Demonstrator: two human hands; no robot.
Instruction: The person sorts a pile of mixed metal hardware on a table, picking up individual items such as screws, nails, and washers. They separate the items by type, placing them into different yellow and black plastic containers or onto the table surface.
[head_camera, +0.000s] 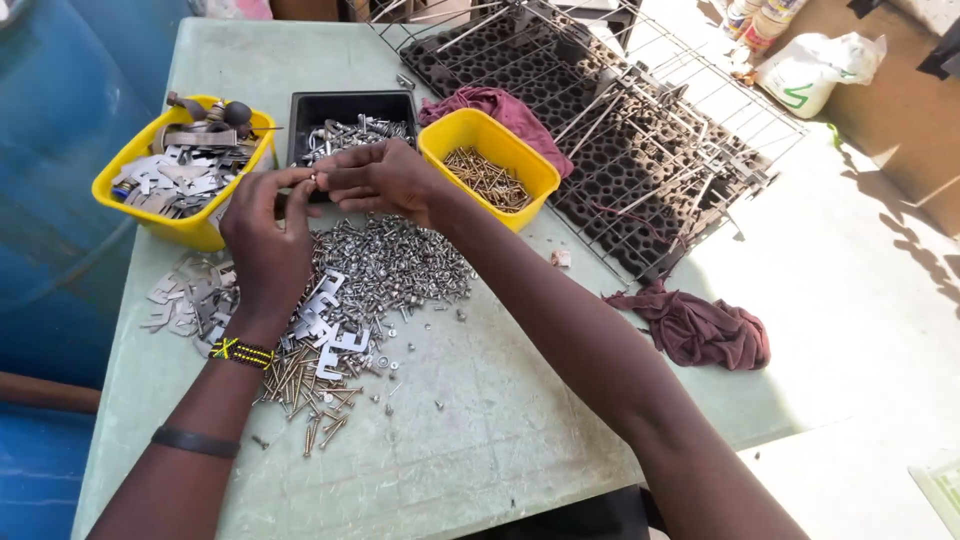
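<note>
My left hand (262, 240) and my right hand (378, 180) meet fingertip to fingertip above a heap of small silver bolts and nuts (395, 268). Between the fingertips is a tiny metal part (312, 182), too small to name. Flat metal brackets (322, 318) and brass-coloured screws (305, 388) lie on the pale green table (480, 420) under my left wrist, which wears a beaded band.
A yellow tub of metal plates (180, 165) stands at the back left, a black tray of silver parts (350, 128) behind my hands, a yellow tub of screws (488, 170) to the right. A wire rack over black trays (620, 130) and maroon rags (700, 330) lie right.
</note>
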